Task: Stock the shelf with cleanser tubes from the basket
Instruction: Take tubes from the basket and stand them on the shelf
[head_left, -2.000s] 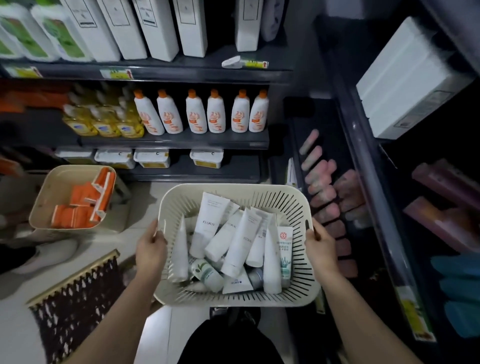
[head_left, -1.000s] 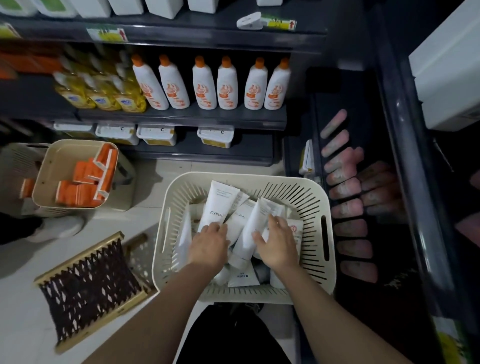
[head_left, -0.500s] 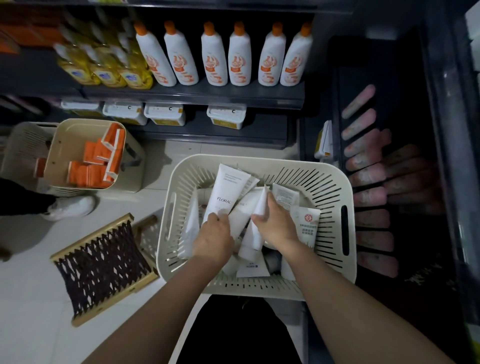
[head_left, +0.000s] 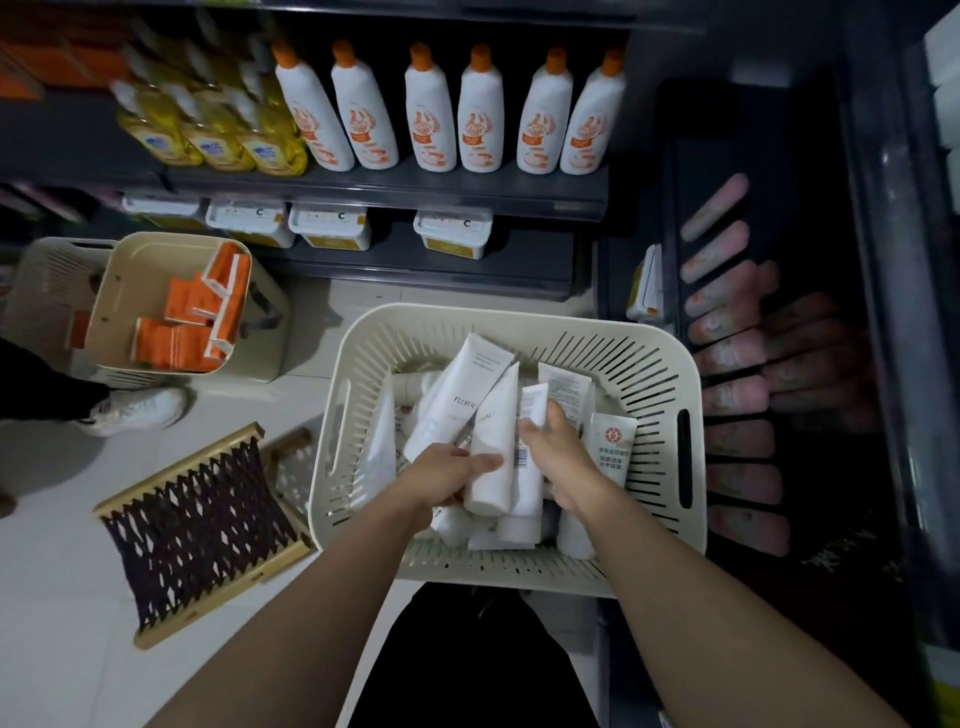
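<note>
A cream slotted basket (head_left: 649, 353) sits on the floor in front of me, filled with several white cleanser tubes. My left hand (head_left: 444, 475) grips a white tube (head_left: 493, 441) with its cap toward me. My right hand (head_left: 558, 457) holds a second white tube (head_left: 527, 467) with a barcode, right beside the first. A larger tube marked FLORAL (head_left: 462, 395) lies under them. To the right, a dark low shelf (head_left: 675, 208) holds rows of pink tubes (head_left: 727, 312).
White bottles with orange caps (head_left: 431, 119) and yellow bottles (head_left: 218, 135) fill the shelf ahead. A cream bin of orange boxes (head_left: 182, 317) and a dark woven basket (head_left: 197, 525) stand on the floor to the left. Another person's white shoe (head_left: 137, 408) is at far left.
Both hands left the basket handles and reached into the tubes. Each now holds a white tube, lifted slightly from the pile. The view has tilted down toward the basket.
</note>
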